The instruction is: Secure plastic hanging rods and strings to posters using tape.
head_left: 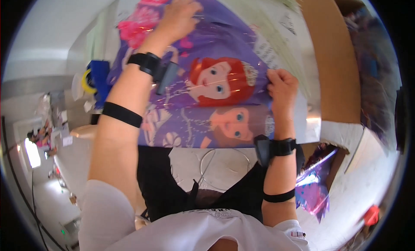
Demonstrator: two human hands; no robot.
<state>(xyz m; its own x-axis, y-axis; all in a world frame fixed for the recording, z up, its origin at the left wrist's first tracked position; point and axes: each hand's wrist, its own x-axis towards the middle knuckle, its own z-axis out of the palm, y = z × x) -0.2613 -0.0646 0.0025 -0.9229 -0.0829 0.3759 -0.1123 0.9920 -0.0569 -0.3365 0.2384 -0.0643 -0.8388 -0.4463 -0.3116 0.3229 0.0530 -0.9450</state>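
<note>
Left hand grip closed on the far edge of a purple cartoon-printed foil balloon, right hand grip pinching its right edge, balloon spread flat over the worktop, cardboard box at right, blue tape dispenser at left

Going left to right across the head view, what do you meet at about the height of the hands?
Blue and yellow object → left hand → purple cartoon-printed plastic package → right hand → brown cardboard box wall.
</note>
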